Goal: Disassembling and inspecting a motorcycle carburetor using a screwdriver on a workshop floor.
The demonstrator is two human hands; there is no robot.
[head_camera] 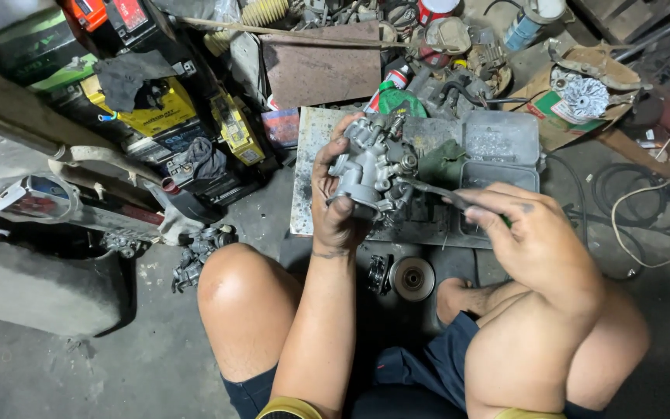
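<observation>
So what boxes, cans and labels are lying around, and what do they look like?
Yellow box-shaped batteries with black print, upper left on the floor.
Green and red pouch, above the grey metal carburettor held in the left hand.
Torn brown cardboard box with green label, upper right.
Blue and white spray can, top edge.

The left hand (pixel 335 198) is covering the near side of the grey carburettor (pixel 374 167). The right hand (pixel 533 240) is hiding the handle of the thin tool (pixel 428 188). The picture's bottom edge is cutting off both thighs.
</observation>
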